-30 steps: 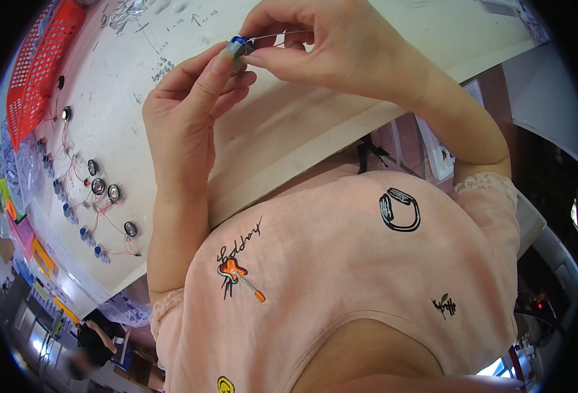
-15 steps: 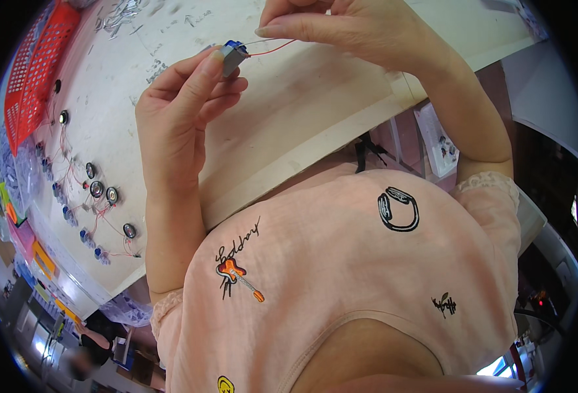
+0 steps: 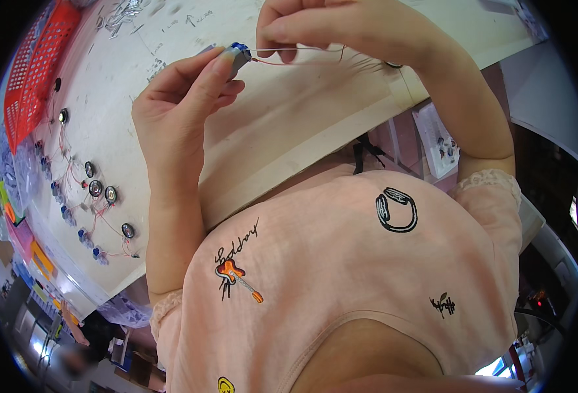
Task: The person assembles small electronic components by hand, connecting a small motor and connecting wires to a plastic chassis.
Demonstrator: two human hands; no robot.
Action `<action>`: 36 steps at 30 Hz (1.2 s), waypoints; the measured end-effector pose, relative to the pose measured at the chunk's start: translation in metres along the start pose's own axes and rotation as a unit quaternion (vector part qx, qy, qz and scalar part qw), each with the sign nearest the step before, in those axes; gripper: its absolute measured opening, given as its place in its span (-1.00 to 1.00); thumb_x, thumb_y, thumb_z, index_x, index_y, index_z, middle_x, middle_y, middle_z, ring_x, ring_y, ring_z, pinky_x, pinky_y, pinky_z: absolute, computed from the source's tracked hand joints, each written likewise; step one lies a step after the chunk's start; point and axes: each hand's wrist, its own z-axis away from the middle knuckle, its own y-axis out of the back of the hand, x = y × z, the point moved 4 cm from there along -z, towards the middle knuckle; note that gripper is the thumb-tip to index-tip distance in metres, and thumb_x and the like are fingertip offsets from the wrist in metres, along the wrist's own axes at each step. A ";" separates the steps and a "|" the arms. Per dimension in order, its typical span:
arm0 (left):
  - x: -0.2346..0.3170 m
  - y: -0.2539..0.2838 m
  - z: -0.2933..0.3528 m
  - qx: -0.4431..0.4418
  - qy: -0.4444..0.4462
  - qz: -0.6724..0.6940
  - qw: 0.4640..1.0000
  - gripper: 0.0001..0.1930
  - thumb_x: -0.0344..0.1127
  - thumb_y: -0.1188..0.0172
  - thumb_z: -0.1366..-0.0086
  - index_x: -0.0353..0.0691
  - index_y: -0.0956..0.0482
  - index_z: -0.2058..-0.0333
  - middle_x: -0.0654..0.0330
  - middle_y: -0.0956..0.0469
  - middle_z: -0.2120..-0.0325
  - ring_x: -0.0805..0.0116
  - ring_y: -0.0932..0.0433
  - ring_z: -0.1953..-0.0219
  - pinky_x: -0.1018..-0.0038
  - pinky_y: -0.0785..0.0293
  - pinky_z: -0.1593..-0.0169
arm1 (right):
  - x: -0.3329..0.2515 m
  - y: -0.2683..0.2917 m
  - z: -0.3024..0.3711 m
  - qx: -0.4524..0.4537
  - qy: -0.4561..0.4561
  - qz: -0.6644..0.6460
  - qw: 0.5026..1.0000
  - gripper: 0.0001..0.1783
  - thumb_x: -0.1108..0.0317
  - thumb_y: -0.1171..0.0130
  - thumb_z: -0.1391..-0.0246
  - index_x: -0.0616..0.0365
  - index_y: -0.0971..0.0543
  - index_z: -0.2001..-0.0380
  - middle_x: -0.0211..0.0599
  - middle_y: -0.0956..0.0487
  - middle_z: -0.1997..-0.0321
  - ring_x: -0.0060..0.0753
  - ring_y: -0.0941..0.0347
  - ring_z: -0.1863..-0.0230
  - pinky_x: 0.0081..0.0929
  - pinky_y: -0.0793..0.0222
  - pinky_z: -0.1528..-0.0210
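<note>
Between thumb and fingers, my left hand [image 3: 187, 88] pinches a small grey and blue part [image 3: 239, 56], holding it above the table. Two thin wires come out of its blue end: a pale wire [image 3: 318, 49] and a red wire [image 3: 302, 63], both reaching right under my other hand. My right hand [image 3: 308, 25] is curled, its fingertips at the pale wire close to the part; the exact grip is partly hidden. Beneath my right wrist, the edge of a black round piece [image 3: 394, 64] shows on the table.
Several round black pieces [image 3: 95, 188] with red wires and small blue parts [image 3: 99, 252] lie along the table's left. Beyond them stand a red perforated basket [image 3: 30, 82] and clear plastic bags [image 3: 17, 170]. Small metal pieces [image 3: 115, 16] are scattered at the far left. Low on the right is a white tray [image 3: 438, 141].
My right hand has shifted slightly down, its fingers now lower beside the wires. The wires now stretch farther right, and the black round piece has come into sight. The left hand keeps its hold.
</note>
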 end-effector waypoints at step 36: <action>0.026 0.020 0.005 0.051 -0.137 -0.087 0.985 -0.64 -0.25 -0.20 -0.21 -0.34 -0.48 0.09 0.18 -0.57 0.34 0.52 -0.53 0.44 0.67 -0.43 0.38 | 0.003 0.011 0.016 0.153 -0.170 -0.065 0.971 -0.73 0.27 -0.24 -0.02 0.23 -0.59 0.26 -0.28 -0.60 0.31 -0.55 -0.47 0.26 -0.60 -0.37 0.16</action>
